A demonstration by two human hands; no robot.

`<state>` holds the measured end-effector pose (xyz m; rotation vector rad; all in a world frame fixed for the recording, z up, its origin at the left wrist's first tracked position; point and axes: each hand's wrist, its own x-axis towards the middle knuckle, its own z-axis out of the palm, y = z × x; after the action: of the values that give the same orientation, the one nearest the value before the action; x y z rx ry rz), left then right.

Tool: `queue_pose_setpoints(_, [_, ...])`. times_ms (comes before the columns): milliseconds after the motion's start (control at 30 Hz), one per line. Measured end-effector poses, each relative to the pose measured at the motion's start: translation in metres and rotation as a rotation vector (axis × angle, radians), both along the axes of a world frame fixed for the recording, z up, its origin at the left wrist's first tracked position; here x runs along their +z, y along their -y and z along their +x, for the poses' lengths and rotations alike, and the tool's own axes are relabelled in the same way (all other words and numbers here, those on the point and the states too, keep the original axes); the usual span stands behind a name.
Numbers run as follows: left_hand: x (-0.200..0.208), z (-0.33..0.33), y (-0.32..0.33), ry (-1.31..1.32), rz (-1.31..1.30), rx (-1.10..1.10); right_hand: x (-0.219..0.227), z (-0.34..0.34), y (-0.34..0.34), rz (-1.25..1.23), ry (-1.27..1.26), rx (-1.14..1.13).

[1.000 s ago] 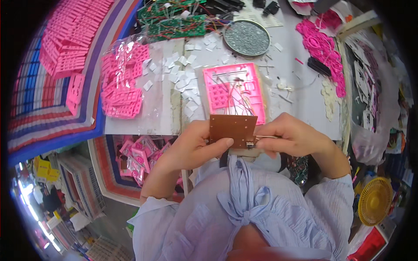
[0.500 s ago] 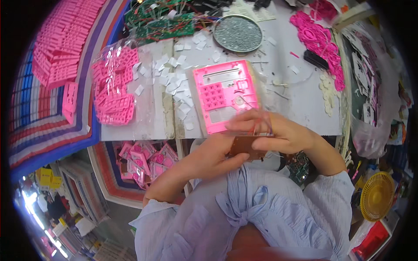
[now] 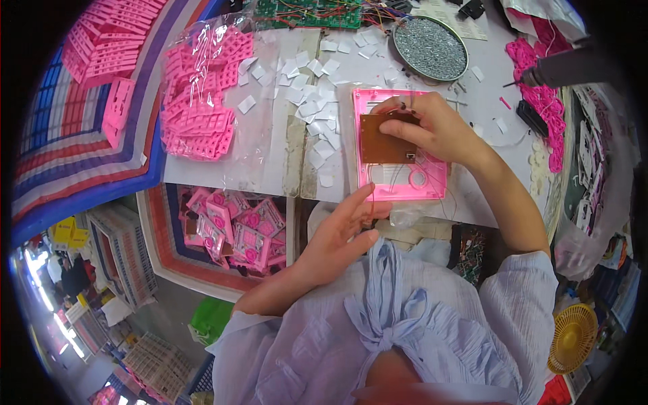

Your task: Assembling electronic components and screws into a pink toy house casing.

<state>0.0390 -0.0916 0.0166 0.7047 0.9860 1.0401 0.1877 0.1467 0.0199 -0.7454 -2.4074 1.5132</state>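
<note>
The right hand (image 3: 439,125) is pinching the board (image 3: 386,143). The case (image 3: 408,193) is lying under it, just past the loosely spread left hand (image 3: 334,239).

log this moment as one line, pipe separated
right hand: holds brown circuit board over pink plastic casing | left hand: open, near casing's lower edge | white squares: scattered left of casing

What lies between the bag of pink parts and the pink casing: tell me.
In the head view, loose, flat white pieces lie scattered between the bag of pink parts and the pink casing, some of them overlapping.
</note>
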Motion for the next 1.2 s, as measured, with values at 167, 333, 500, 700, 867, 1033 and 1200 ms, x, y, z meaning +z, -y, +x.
queue_pose_setpoints(167, [0.020, -0.024, 0.003, -0.636, 0.071, -0.194, 0.001, -0.010, -0.001, 0.232, 0.131, 0.052])
queue_pose_setpoints(333, [0.025, -0.040, -0.026, -0.969, 0.021, -0.158, -0.005, -0.011, -0.004, 0.428, 0.180, 0.078])
queue_pose_setpoints(500, [-0.001, -0.031, -0.070, -1.412, 0.783, -0.098, 0.013, -0.017, 0.019, 0.887, 0.166, -0.158])
queue_pose_setpoints(700, [0.000, -0.027, -0.074, -1.572, 0.847, -0.242, 0.001, 0.018, 0.047, 0.826, -0.030, 0.053])
queue_pose_setpoints(867, [0.009, -0.024, -0.079, -1.618, 0.811, -0.347, 0.007, 0.025, 0.080, 0.875, 0.251, 0.109])
queue_pose_setpoints(1033, [0.034, -0.041, -0.120, -1.438, 0.785, -0.590, 0.014, 0.024, 0.075, 0.871, 0.318, 0.143])
queue_pose_setpoints(1200, [0.028, -0.032, -0.260, -1.486, 1.000, -0.108, 0.022, 0.016, 0.079, 0.861, 0.303, 0.143])
